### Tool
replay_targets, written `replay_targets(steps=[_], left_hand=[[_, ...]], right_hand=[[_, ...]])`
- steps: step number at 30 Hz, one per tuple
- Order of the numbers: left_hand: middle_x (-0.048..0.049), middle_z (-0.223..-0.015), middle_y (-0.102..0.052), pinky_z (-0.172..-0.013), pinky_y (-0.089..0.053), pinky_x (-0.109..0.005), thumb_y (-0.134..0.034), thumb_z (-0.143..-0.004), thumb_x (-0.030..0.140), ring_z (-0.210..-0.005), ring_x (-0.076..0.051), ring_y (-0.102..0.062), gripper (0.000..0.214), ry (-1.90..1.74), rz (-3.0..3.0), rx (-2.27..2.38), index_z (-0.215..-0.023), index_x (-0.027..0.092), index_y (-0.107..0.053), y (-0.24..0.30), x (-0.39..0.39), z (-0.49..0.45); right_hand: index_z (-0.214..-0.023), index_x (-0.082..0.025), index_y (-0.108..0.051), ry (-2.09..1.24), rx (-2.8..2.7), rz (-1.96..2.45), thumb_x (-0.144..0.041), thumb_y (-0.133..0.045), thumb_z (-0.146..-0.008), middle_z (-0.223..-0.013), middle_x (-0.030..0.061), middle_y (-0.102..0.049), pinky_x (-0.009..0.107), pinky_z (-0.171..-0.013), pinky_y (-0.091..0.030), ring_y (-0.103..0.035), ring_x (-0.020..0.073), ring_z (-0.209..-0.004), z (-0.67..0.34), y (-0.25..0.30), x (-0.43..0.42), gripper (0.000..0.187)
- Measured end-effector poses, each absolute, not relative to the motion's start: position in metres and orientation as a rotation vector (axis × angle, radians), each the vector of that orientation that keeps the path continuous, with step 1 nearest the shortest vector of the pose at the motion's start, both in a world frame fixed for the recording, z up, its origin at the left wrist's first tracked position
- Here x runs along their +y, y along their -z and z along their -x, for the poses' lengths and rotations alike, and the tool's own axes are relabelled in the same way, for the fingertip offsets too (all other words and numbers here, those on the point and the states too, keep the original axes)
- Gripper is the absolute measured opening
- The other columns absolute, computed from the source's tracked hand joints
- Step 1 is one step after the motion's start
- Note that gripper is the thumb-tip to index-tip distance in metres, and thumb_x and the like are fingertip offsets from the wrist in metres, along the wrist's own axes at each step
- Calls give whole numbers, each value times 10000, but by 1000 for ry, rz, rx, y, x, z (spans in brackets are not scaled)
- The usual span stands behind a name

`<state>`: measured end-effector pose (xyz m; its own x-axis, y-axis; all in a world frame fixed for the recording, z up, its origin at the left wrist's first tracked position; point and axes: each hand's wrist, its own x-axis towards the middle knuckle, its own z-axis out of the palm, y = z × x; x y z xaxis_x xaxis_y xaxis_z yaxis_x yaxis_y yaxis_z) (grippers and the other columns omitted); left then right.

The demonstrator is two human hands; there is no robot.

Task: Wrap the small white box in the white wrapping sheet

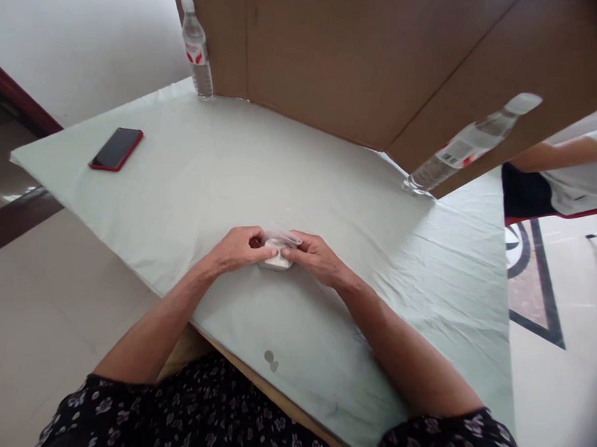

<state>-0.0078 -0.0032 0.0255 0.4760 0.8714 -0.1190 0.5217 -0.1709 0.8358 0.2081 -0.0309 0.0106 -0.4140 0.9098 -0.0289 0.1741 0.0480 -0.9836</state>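
Note:
Between my hands is a small white box-shaped object (pixel 277 262) with a thin, see-through wrapper (pixel 280 236) at its top; I cannot make out its exact kind. My left hand (pixel 240 247) grips it from the left, with the thumb pressed on its upper face. From the right, my right hand (pixel 316 254) pinches the wrapper and object, its thumb beside the other thumb. The fingers behind the object are partly hidden. Both hands are low over the pale green tablecloth (pixel 216 181), close to the table's near side.
A phone in a red case (pixel 117 149) lies at the left. One water bottle (pixel 197 52) stands at the back, another water bottle (pixel 467 148) at the right, both against a brown cardboard panel (pixel 320 55). Another person's arm (pixel 560 155) shows beyond the panel.

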Motion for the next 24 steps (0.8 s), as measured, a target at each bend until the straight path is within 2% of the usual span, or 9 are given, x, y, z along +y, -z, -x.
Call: replay_targets(steps=[2, 4, 7, 11, 13, 15, 19, 22, 24], left_hand=[[18, -692, -529, -579, -344, -262, -644, -772, 493, -640, -127, -464, 360, -551, -1861, 1262, -640, 187, -510, -23, -3, 4], [20, -694, -514, -584, -336, -264, -629, -769, 515, -646, -128, -451, 379, -616, -1843, 1313, -636, 191, -483, -19, -3, 0], [21, -699, -524, -588, -347, -261, -622, -769, 509, -660, -133, -462, 341, -671, -1733, 1358, -704, 186, -533, -15, -5, -6], [17, -731, -567, -608, -392, -256, -647, -760, 460, -677, -130, -501, 295, -731, -1611, 1298, -786, 172, -589, -15, -5, -7], [0, -788, -618, -643, -436, -262, -651, -763, 455, -710, -138, -552, 306, -761, -1520, 1225, -847, 164, -610, -16, -4, -4], [-29, -878, -675, -707, -489, -281, -661, -763, 454, -776, -158, -619, 337, -761, -1423, 1125, -918, 157, -625, -17, -3, 0], [-90, -1089, -723, -881, -545, -352, -735, -723, 374, -986, -220, -695, 437, -705, -1317, 909, -1083, 151, -627, -16, -3, 5], [-127, -1207, -706, -968, -541, -386, -771, -705, 287, -1099, -243, -691, 518, -712, -1247, 848, -1178, 159, -602, -13, -4, 5], [-144, -1225, -700, -980, -541, -393, -783, -697, 258, -1121, -251, -688, 561, -737, -1195, 866, -1211, 157, -584, -11, -4, 3]], right_hand=[[-1028, -210, -718, -1467, -1510, 1155, -510, -686, -845, -934, 25, -726, 325, -820, -513, -661, 192, -874, -207, -10, -28, 353], [-1063, -210, -717, -1431, -1455, 1177, -542, -672, -852, -968, 29, -725, 330, -849, -510, -657, 196, -905, -206, -6, -25, 396], [-1249, -216, -655, -1400, -1523, 1126, -589, -684, -839, -1141, 64, -719, 371, -937, -514, -663, 237, -1052, -207, 1, -24, 555], [-1428, -230, -507, -1287, -1598, 1122, -573, -835, -691, -1395, 124, -618, 433, -1055, -475, -599, 298, -1251, -207, 8, -24, 877], [-1410, -231, -517, -1285, -1556, 1161, -582, -819, -710, -1348, 123, -648, 431, -1019, -499, -623, 295, -1204, -204, 7, -25, 839], [-1356, -225, -558, -1326, -1493, 1199, -590, -780, -755, -1199, 99, -710, 402, -920, -539, -672, 273, -1067, -201, 4, -27, 738], [-1318, -207, -584, -1373, -1415, 1234, -582, -699, -842, -986, 55, -735, 361, -814, -545, -686, 230, -894, -196, 0, -30, 617], [-1367, -210, -553, -1310, -1501, 1281, -592, -637, -889, -1037, 70, -731, 382, -842, -540, -679, 238, -924, -197, 3, -29, 617], [-1403, -210, -523, -1160, -1592, 1342, -615, -621, -887, -1182, 115, -702, 432, -911, -526, -663, 267, -1017, -201, 7, -29, 664]])
